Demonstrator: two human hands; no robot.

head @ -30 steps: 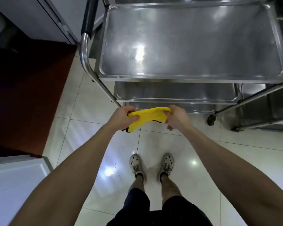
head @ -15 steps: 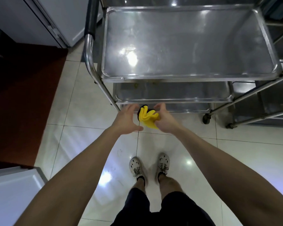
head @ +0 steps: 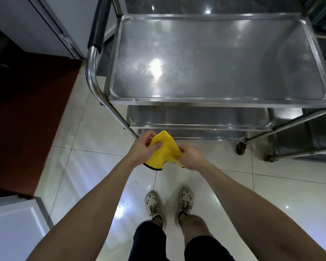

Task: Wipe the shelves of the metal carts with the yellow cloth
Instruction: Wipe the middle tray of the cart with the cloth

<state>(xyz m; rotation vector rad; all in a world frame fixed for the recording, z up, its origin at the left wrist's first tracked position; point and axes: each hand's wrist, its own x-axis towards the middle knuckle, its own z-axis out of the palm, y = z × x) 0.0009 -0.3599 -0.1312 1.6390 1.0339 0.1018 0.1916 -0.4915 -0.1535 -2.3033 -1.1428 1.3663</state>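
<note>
A yellow cloth (head: 165, 150) with a dark hem hangs folded between both hands, held in the air in front of a steel cart. My left hand (head: 142, 147) pinches its upper left part, thumb on top. My right hand (head: 191, 156) grips its right corner. The cart's top shelf (head: 215, 59) is a bare shiny tray just beyond the hands. Two lower shelves (head: 199, 117) show under its near edge. The hands touch no shelf.
The cart's curved push handle (head: 91, 59) with a black grip rises at the left. A second metal cart (head: 309, 132) stands to the right. A dark red mat (head: 24, 110) lies at the left, a white surface (head: 11, 228) at the lower left. My feet stand on glossy tiles (head: 271, 194).
The cloth was stretched between both hands, then bunched in the right hand while the left let go. Now both hands hold it again, partly spread. The view has shifted slightly toward the cart.
</note>
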